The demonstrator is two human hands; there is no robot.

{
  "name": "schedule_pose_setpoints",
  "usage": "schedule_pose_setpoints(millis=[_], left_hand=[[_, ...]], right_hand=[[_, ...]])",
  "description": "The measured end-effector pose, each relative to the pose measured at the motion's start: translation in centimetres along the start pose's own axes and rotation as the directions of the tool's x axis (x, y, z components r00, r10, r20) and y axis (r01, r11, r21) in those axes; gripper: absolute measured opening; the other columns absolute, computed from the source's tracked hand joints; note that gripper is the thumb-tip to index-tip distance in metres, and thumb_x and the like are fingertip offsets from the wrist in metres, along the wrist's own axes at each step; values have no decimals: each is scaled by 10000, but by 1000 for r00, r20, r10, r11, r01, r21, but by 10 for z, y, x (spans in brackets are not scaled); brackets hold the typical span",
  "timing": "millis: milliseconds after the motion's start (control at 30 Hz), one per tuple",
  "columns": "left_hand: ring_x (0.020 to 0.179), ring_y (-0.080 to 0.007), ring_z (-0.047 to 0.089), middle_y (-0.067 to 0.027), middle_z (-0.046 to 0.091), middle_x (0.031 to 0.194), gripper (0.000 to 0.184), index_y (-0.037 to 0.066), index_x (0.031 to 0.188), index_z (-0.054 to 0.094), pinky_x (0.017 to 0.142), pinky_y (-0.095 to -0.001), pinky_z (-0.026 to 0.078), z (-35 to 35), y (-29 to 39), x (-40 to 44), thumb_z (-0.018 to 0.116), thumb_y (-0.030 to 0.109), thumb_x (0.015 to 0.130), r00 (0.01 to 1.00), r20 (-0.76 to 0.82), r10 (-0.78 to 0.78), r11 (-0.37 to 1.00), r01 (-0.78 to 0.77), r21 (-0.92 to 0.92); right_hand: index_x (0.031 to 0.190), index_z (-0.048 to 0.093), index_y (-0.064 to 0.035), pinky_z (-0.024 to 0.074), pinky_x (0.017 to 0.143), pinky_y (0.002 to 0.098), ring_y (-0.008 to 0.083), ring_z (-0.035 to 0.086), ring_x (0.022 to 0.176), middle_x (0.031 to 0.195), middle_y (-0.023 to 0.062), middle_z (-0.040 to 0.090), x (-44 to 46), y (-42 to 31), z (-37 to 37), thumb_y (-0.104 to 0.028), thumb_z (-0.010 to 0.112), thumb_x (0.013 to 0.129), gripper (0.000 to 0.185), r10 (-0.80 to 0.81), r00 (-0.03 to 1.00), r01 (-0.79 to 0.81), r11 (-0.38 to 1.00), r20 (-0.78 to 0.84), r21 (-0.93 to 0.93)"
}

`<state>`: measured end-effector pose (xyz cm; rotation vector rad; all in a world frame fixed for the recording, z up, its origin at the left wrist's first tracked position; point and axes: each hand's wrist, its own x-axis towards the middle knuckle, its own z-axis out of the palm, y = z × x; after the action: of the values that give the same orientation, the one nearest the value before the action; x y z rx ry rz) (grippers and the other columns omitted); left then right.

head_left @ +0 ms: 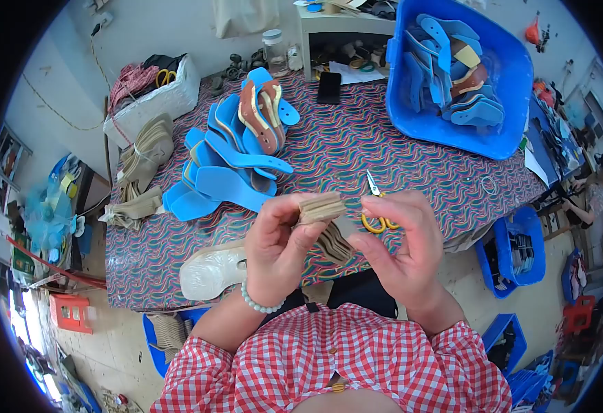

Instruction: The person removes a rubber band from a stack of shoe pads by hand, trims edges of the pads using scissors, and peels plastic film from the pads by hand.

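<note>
Above the bench (143, 272), by its near edge, our left hand (277, 248) pinches the stack (321, 208), seemingly to keep its layers together; our right hand (409, 251) is spread just beside; scissors (374, 184) lie handles towards us.

From my end of the feed, I can read no text, label, brand, number or sign. The glass jar (274, 48) is too small for me to tell whether it bears print, the white sheet (356, 74) shows no lettering I can resolve, and things toward the rim of my view blur past reading.
</note>
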<state>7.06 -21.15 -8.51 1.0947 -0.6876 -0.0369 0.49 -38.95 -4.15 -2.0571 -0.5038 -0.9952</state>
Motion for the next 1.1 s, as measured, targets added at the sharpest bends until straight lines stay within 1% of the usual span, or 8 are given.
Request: schedule_pose_setpoints(millis=[133,267,467,567,700,800,933,1100], left_hand=[[1010,-192,677,-129,688,1121,294,11,1165,580,870,-307,525,7,5,5,675,2,887,987,89,134,925,-157,346],[871,-189,700,-119,708,1043,336,23,1176,598,753,-297,549,4,9,1,705,7,858,981,119,151,875,-188,446],[904,-194,689,-119,680,998,360,16,1171,580,775,-311,554,4,29,2,721,-4,840,973,228,39,714,-187,675],[964,-197,678,-125,644,1053,441,20,1209,521,831,-307,544,2,-1,-6,727,-32,823,991,105,80,887,-119,446],[1085,-197,632,-120,599,1195,656,31,1292,469,921,-328,501,-6,-8,-3,845,101,759,972,230,-49,995,26,99],[1108,-188,612,-92,609,1213,740,35,1311,515,929,-335,486,-30,-11,10,895,232,706,865,485,-133,921,-73,383],[1104,-171,596,-75,648,1167,701,30,1283,572,933,-330,478,-57,-48,-12,892,282,712,748,509,-426,900,298,317],[1073,-125,586,-47,650,1143,631,17,1315,555,913,-300,485,-64,-67,-42,837,243,797,469,610,-639,706,673,221]], right_hand=[[1146,651,-37,553,700,309,225,659,860,1054,118,649,12,1,-3,-59,821,749,432,-8,1000,8,997,5,71],[1133,664,-44,554,685,311,225,663,849,1050,114,654,12,7,-2,-65,810,758,403,-39,999,38,997,13,66],[1124,674,-40,544,702,342,261,658,848,984,96,638,28,1,-9,-98,787,761,384,-83,971,76,996,222,40],[1095,680,-49,536,704,346,269,653,839,961,97,627,32,-1,-16,-88,778,758,353,-68,932,70,997,356,6],[1031,722,-57,525,684,338,248,650,797,933,106,661,35,-6,-17,-67,783,717,320,-36,908,63,997,416,-53],[1014,715,-41,506,662,323,236,642,787,910,101,661,46,-12,-25,-67,779,708,314,-50,912,90,993,408,-82],[995,706,-18,499,671,307,234,637,788,896,105,660,47,-13,-35,-113,774,724,296,-78,915,125,988,396,-95],[982,699,0,495,686,302,221,631,797,894,114,655,40,-3,-43,-159,773,752,289,23,929,22,993,370,-115]])
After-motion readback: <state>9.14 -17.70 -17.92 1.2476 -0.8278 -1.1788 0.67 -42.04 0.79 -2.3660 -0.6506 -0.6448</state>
